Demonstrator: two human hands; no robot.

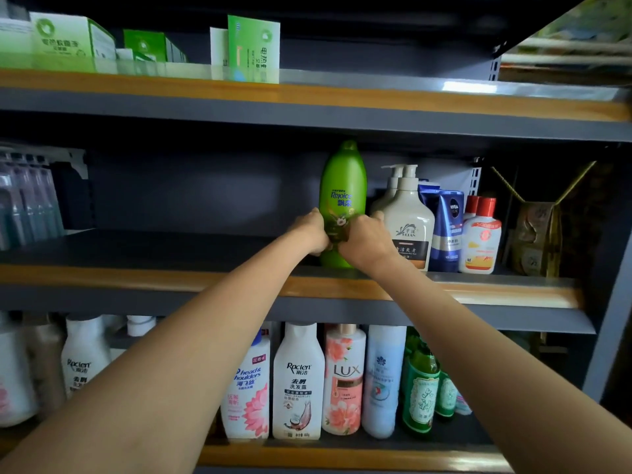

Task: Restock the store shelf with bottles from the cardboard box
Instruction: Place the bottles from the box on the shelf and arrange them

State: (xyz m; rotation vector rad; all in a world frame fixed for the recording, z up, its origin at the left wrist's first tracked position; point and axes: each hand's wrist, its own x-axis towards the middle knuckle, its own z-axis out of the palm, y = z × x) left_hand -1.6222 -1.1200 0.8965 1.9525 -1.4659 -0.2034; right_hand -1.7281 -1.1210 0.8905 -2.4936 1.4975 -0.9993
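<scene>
A tall green Rejoice bottle [343,186] stands upright on the middle shelf [191,280], just left of a white pump bottle [410,220]. My left hand [309,230] grips its lower left side and my right hand [364,239] grips its lower right side, fingers curled round the body. The bottle's base looks to be on the shelf board. The cardboard box is out of view.
Blue Nivea tubes [446,227] and red-capped white bottles [480,234] stand right of the pump bottle. The middle shelf is bare left of the green bottle. Shampoo bottles [297,381] fill the lower shelf. Green cartons [253,46] sit on the top shelf.
</scene>
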